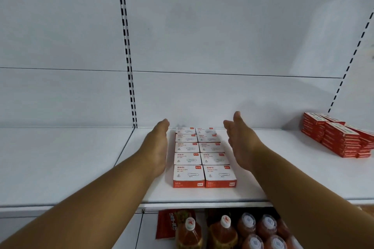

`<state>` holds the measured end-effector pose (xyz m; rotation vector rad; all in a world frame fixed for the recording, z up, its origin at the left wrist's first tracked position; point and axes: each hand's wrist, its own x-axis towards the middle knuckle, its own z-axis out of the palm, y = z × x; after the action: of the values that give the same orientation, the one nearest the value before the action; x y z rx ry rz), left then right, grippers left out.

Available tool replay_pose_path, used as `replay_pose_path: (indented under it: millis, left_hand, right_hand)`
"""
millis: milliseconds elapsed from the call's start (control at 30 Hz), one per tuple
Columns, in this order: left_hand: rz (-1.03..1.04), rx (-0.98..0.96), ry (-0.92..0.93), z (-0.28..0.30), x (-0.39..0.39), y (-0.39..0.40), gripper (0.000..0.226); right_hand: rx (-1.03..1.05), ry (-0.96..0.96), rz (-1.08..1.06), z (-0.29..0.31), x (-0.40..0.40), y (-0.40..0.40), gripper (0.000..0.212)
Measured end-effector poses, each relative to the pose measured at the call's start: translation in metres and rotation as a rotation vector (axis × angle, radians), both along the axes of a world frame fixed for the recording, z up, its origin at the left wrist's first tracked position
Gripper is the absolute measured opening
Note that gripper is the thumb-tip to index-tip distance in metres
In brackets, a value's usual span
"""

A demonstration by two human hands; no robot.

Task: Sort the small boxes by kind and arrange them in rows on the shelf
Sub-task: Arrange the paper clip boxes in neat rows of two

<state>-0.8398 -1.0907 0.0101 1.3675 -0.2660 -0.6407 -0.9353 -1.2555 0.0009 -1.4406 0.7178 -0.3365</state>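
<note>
— What do we have between our hands?

— A block of small white cardboard paper-clip boxes with orange-red fronts [203, 155], two columns of five, edges touching, on the white metal shelf [81, 163]. Our left hand [156, 145] lies flat, fingers straight, along the block's left side, touching or just beside it; we cannot tell which.

— And the right?

— Our right hand [240, 143] is held on edge, fingers straight, thumb up, just beside the block's right side with a gap showing. Both hands are spread apart and hold nothing.

— Anything else near us?

— Well to the right of our right hand sit stacks of flat red cardboard boxes [340, 137]. Below our wrists, on the lower shelf, stand clear plastic bottles of orange-brown liquid with white caps [222, 234], and a red packet [167, 224] below our left forearm.
</note>
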Motion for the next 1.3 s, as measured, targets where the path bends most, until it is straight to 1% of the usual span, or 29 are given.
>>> replay_pose_path:
  millis: [67,133,167,267,433,567,733,833,967,1033,1100,1200,1267,1300]
  left_hand:
    - [-0.007,-0.019,0.057,0.004,-0.007,-0.003,0.043]
    - [-0.041,-0.010,0.110,0.004,-0.014,-0.006,0.027]
    - [-0.061,-0.012,0.125,0.005,-0.017,-0.007,0.023]
    - [-0.057,-0.016,0.106,-0.003,-0.009,-0.007,0.036]
    - [-0.067,0.014,0.045,0.002,-0.015,-0.006,0.037]
    - [-0.068,0.031,0.052,-0.001,-0.013,-0.008,0.036]
    - [-0.097,0.044,0.025,-0.001,-0.013,-0.011,0.034]
    - [-0.109,0.006,0.058,-0.002,-0.010,-0.009,0.034]
    - [-0.113,-0.019,0.077,-0.005,-0.010,-0.008,0.034]
    - [-0.104,-0.008,0.060,-0.001,-0.011,-0.008,0.035]
    - [-0.072,-0.010,0.072,0.006,-0.007,-0.010,0.032]
    - [0.020,-0.062,0.163,0.021,0.000,-0.014,0.054]
    - [0.043,-0.079,0.173,0.023,0.003,-0.020,0.057]
    - [0.041,-0.072,0.178,0.024,0.002,-0.023,0.057]
  right_hand:
    - [0.037,0.030,-0.016,0.003,0.006,0.006,0.078]
    - [-0.034,0.084,-0.023,0.000,0.008,0.010,0.073]
    - [-0.085,0.106,-0.025,-0.002,0.008,0.009,0.073]
    - [-0.142,0.119,-0.028,-0.005,0.010,0.010,0.071]
    - [-0.273,0.174,-0.015,-0.001,0.010,0.015,0.054]
    - [-0.269,0.188,-0.019,-0.003,0.010,0.013,0.059]
    - [-0.201,0.149,-0.018,-0.009,0.014,0.009,0.067]
    - [-0.144,0.121,0.009,-0.013,0.017,0.007,0.070]
    - [-0.168,0.136,0.042,-0.016,0.020,0.000,0.070]
    - [-0.118,0.100,0.047,-0.014,0.019,-0.001,0.070]
    - [-0.051,0.019,0.002,-0.011,0.021,-0.006,0.073]
    - [-0.008,-0.052,-0.022,-0.007,0.031,-0.017,0.081]
    - [-0.009,-0.066,-0.025,-0.006,0.038,-0.020,0.077]
    - [-0.009,-0.044,-0.034,-0.006,0.041,-0.019,0.076]
